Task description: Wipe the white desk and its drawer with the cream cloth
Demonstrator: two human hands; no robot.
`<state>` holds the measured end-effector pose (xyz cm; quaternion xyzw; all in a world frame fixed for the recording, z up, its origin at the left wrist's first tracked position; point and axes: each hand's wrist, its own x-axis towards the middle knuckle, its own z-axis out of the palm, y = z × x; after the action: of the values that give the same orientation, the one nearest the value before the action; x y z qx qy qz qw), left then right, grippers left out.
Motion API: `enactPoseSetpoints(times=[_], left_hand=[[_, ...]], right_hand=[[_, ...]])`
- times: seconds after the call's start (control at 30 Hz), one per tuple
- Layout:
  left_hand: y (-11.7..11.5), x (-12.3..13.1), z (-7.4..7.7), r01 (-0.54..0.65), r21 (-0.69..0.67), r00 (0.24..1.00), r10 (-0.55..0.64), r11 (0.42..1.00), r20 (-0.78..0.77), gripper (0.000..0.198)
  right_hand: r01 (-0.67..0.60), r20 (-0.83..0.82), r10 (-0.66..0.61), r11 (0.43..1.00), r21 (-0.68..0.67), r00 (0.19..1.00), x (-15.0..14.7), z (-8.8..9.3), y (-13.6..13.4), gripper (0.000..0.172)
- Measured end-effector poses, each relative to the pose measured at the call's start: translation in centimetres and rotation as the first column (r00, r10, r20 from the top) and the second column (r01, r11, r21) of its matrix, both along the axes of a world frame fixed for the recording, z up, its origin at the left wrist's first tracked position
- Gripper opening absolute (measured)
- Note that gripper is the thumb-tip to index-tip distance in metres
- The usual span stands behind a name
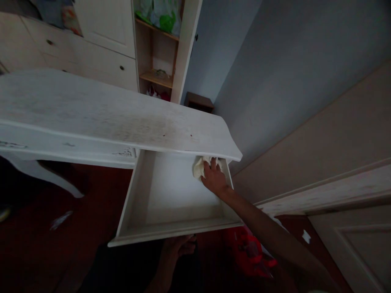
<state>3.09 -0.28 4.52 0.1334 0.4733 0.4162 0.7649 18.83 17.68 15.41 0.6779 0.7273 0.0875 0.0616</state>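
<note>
My right hand (214, 178) is closed on a cream cloth (198, 168) in the back right corner of an open drawer (174, 191). The drawer is pulled out from a white table (122, 114) whose top has dark smudges. Below the drawer's front edge, over my dark-clothed lap, is my left hand (180, 245). Its fingers look bent, and the dim light hides whether anything is in them.
A red plastic bag (249, 250) lies on the dark red floor at the lower right. Behind the table stands a white cabinet (106, 24) with open shelves. A grey wall (275, 81) rises at the right.
</note>
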Motion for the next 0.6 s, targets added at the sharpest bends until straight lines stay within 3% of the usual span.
enactPoseSetpoints(times=[0.2, 0.4, 0.6], left_hand=[[-0.1, 0.1, -0.2, 0.028, -0.001, 1.000, -0.028, 1.000, -0.012, 0.053], [-0.1, 0.3, -0.9, 0.044, -0.023, 0.998, -0.043, 0.999, 0.036, 0.056], [-0.2, 0.3, -1.6, 0.069, 0.001, 0.997, -0.069, 0.998, 0.046, 0.055]], right_hand=[[0.119, -0.034, -0.118, 0.992, 0.036, 0.992, -4.5, -0.4, 2.6, 0.049], [-0.137, -0.097, 0.141, 0.989, 0.048, 0.985, -9.4, -0.4, 3.0, 0.044], [-0.243, -0.193, 0.254, 0.967, 0.081, 0.948, -16.5, -1.0, 3.6, 0.041]])
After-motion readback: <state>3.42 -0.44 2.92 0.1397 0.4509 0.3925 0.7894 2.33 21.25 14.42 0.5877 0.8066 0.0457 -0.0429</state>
